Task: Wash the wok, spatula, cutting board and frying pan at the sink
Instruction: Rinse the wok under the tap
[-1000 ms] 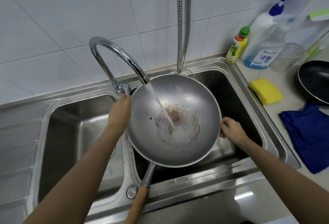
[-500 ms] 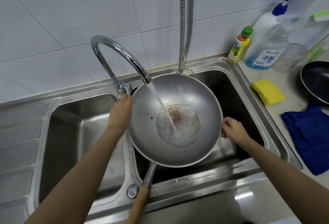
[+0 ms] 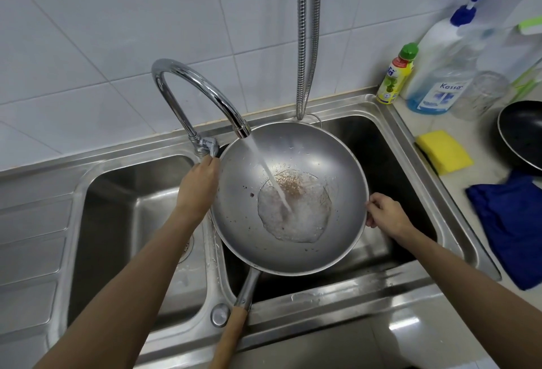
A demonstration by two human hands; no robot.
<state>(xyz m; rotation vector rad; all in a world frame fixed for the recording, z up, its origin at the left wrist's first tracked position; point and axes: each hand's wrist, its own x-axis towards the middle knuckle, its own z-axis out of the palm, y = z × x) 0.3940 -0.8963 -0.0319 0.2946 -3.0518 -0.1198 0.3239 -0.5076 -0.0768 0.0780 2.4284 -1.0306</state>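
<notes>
One steel wok (image 3: 289,198) sits at frame centre over the right basin of the double sink (image 3: 457,222), between the two hands. The right hand (image 3: 387,216) grips the wok's right rim; the left hand (image 3: 199,186) reaches to the tap lever beside the left rim, its grasp unclear. One faucet (image 3: 202,90) pours water into the wok. One black frying pan (image 3: 522,134) lies at the right edge.

Wok (image 3: 293,163) is sitting in sink's (image 3: 410,283) right basin, under tap (image 3: 202,87). Sponge (image 3: 444,151), cloth (image 3: 510,222) & frying pan (image 3: 522,131) are lying on counter (image 3: 457,189) to the right.
</notes>
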